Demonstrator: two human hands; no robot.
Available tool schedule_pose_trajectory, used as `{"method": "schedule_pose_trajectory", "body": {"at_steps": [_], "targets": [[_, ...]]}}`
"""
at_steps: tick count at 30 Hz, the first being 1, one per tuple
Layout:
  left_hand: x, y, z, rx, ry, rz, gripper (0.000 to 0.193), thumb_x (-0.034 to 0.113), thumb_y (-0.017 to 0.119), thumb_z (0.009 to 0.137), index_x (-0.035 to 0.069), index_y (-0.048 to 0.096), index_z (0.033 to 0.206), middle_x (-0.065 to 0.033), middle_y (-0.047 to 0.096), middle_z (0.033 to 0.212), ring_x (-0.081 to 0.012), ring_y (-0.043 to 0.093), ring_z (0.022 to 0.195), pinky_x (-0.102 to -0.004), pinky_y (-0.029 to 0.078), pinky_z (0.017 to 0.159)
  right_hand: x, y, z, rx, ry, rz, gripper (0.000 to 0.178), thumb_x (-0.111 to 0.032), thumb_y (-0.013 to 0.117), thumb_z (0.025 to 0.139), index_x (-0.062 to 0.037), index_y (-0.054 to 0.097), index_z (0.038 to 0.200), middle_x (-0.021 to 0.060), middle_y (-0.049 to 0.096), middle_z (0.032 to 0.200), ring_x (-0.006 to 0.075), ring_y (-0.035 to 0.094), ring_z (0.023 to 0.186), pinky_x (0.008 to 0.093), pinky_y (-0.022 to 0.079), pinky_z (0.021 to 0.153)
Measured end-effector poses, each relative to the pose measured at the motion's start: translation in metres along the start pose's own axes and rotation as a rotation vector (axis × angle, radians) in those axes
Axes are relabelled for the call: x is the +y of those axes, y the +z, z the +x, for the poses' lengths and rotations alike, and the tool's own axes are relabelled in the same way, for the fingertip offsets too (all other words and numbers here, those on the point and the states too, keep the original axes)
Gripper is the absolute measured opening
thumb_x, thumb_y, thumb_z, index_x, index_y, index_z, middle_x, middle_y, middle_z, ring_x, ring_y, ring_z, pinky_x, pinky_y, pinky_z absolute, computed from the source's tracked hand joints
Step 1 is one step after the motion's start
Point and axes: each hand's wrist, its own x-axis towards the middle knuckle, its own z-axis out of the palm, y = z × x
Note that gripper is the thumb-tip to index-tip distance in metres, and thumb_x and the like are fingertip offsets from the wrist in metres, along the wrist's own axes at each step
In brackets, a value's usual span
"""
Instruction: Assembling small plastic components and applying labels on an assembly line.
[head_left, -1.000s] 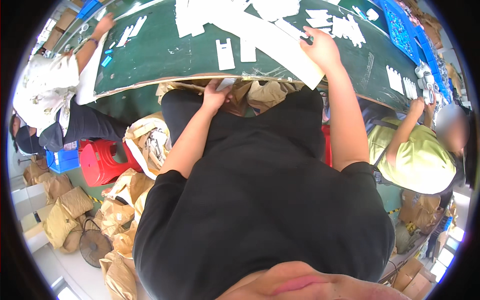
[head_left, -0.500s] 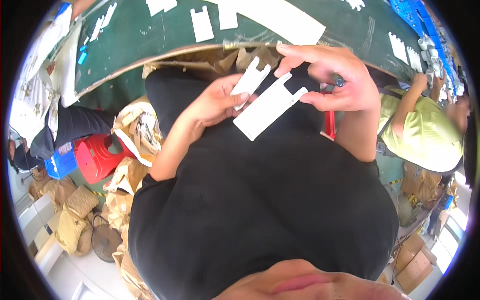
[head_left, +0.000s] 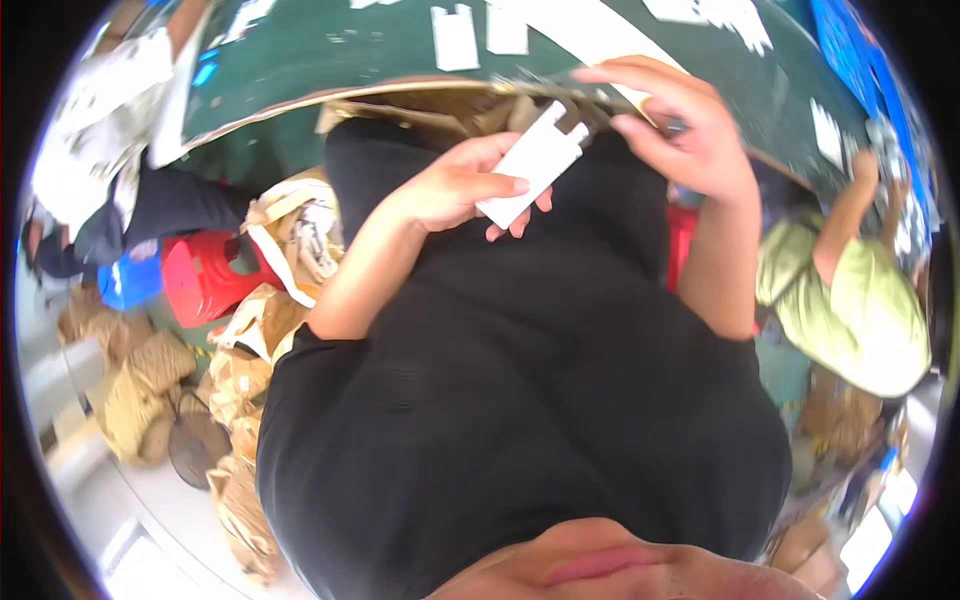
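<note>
My left hand (head_left: pixel 470 185) is closed on a flat white plastic piece (head_left: pixel 535 165) with two prongs at its far end, thumb on top and fingers underneath. It is tilted, prongs away from me, above my lap. I cannot tell whether a second piece lies beneath it. To the right and beyond the prongs, my right hand (head_left: pixel 690 130) is raised, thumb and forefinger apart and blurred. A small dark rod-like tool (head_left: pixel 675 126) is tucked in its curled fingers, mostly hidden. Similar white pieces (head_left: pixel 455 40) lie on the green table (head_left: pixel 330 62).
A long pale strip (head_left: pixel 610 35) lies across the table, whose near edge curves in front of me. A person in a yellow-green shirt (head_left: pixel 850 300) works at right. At left are a red stool (head_left: pixel 205 280), a blue bin (head_left: pixel 130 278) and brown paper bags (head_left: pixel 240 375).
Two separate white pieces were visible before; now one outline shows, in my left hand. My right thumb has left the piece, and that hand has drawn away. The view has shifted slightly.
</note>
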Motion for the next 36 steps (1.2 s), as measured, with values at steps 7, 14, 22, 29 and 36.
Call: {"method": "schedule_pose_trajectory", "body": {"at_steps": [7, 14, 22, 29, 36], "targets": [[0.008, -0.13, 0.002, 0.397, -0.296, 0.784, 0.038, 0.011, 0.058, 0.099, 0.004, 0.054, 0.136, -0.0042, 0.071, 0.105, -0.011, 0.067, 0.08, -0.0255, 0.053, 0.059, 0.14, -0.068, -0.043, 0.358, 0.292, -0.716, 0.022, -0.001, 0.064, 0.09, 0.0003, 0.073, 0.109, 0.0181, 0.075, 0.103, 0.0312, 0.074, 0.094, 0.034, 0.056, 0.086], [-0.015, -0.223, 0.052, 0.597, -0.308, 1.494, 0.04, 0.026, 0.056, 0.099, 0.006, 0.068, 0.132, -0.0219, 0.064, 0.137, -0.0384, 0.061, 0.128, -0.0434, 0.05, 0.105, 0.145, -0.056, -0.047, 0.389, 0.377, -0.63, 0.019, 0.0, 0.065, 0.085, 0.0017, 0.073, 0.102, 0.0157, 0.072, 0.09, 0.0252, 0.07, 0.081, 0.0345, 0.055, 0.078], [-0.058, -0.241, 0.088, 0.684, -0.15, 1.459, 0.041, 0.021, 0.058, 0.094, 0.008, 0.07, 0.131, -0.0197, 0.065, 0.138, -0.0369, 0.06, 0.13, -0.0443, 0.047, 0.109, 0.143, -0.054, -0.044, 0.351, 0.423, -0.663, 0.016, 0.0, 0.065, 0.087, 0.0014, 0.073, 0.101, 0.0142, 0.072, 0.091, 0.024, 0.07, 0.082, 0.0332, 0.055, 0.079], [-0.07, -0.267, 0.096, 0.728, -0.21, 1.399, 0.041, 0.021, 0.058, 0.094, 0.008, 0.07, 0.131, -0.0201, 0.065, 0.137, -0.0374, 0.061, 0.129, -0.0445, 0.047, 0.109, 0.148, -0.051, -0.041, 0.362, 0.568, -0.675, 0.014, -0.001, 0.064, 0.09, 0.0021, 0.072, 0.102, 0.0122, 0.072, 0.088, 0.0189, 0.067, 0.078, 0.0314, 0.054, 0.075], [-0.077, -0.307, 0.108, 0.685, -0.278, 1.365, 0.041, 0.021, 0.058, 0.093, 0.007, 0.07, 0.13, -0.0204, 0.066, 0.136, -0.0378, 0.061, 0.128, -0.0447, 0.048, 0.108, 0.155, -0.048, -0.032, 0.354, 0.629, -0.712, 0.011, 0.002, 0.062, 0.091, 0.0002, 0.067, 0.1, 0.0046, 0.058, 0.074, 0.0125, 0.052, 0.069, 0.0292, 0.046, 0.066]]}}
